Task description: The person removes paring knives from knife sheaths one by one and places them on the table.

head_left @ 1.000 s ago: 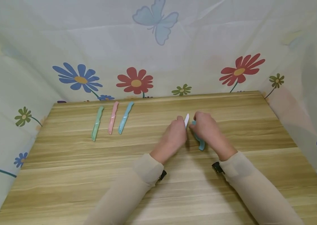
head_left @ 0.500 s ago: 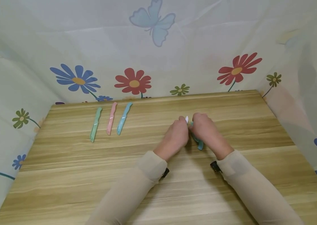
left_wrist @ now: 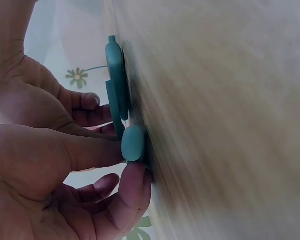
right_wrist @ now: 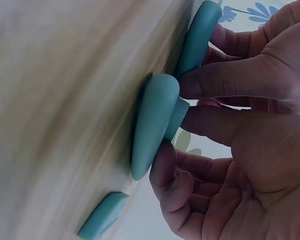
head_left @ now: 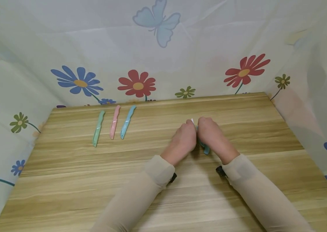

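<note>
My left hand (head_left: pixel 182 137) pinches a knife by its teal handle (left_wrist: pixel 133 143); only the tip of the white blade (head_left: pixel 192 120) shows beyond the fingers. Right beside it, my right hand (head_left: pixel 211 133) pinches a teal plastic piece (right_wrist: pixel 177 119) between thumb and fingers, just above the table. I cannot tell what kind of thing this piece is. A tapered teal part (right_wrist: pixel 155 127) overlaps it in the right wrist view, low over the wood. Its curved end (head_left: pixel 206 149) shows below the right hand in the head view. The fingers hide most of both held things.
Three sheathed knives, green (head_left: pixel 98 129), pink (head_left: pixel 115 122) and blue (head_left: pixel 128 122), lie side by side at the back left of the wooden table (head_left: pixel 79 180). Another teal part (right_wrist: pixel 105 215) shows low in the right wrist view. A flowered curtain (head_left: pixel 210 42) surrounds the table.
My left hand has moved right with the knife, closing the gap to the right hand. Less of the blade shows now. The right hand has hardly moved; the three sheathed knives lie as before.
</note>
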A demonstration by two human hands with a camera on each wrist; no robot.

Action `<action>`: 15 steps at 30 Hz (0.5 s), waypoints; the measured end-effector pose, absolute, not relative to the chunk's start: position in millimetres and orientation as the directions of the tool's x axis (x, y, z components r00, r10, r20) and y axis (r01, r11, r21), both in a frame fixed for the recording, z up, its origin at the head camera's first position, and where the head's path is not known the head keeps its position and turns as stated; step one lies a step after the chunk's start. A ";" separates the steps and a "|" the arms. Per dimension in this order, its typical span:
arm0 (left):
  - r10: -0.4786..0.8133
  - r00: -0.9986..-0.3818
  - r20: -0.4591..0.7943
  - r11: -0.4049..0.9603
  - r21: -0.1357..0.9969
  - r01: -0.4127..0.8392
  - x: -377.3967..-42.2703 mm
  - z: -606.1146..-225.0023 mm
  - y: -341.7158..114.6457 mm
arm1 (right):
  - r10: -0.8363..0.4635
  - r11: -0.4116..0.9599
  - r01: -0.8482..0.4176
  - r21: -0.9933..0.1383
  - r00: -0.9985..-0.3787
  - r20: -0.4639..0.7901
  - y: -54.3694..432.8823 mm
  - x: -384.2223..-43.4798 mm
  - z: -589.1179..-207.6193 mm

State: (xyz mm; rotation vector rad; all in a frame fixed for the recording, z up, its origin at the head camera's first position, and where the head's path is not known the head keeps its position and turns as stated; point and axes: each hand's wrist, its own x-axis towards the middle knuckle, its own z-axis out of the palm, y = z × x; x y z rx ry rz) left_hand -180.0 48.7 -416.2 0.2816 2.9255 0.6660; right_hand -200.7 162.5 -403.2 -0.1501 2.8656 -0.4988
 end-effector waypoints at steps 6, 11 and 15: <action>0.219 -0.972 -0.081 0.881 0.444 0.162 -180.2 -417.3 47.4 | -0.148 0.935 -0.064 -0.348 -0.964 -0.221 162.8 -200.3 -403.7; 0.233 -0.970 -0.069 0.887 0.423 0.183 -180.0 -417.7 46.1 | -0.157 0.930 -0.070 -0.361 -0.963 -0.217 164.0 -199.8 -403.7; 0.245 -0.967 -0.066 0.891 0.409 0.198 -179.2 -416.5 45.9 | -0.157 0.930 -0.074 -0.360 -0.966 -0.207 164.6 -199.3 -403.6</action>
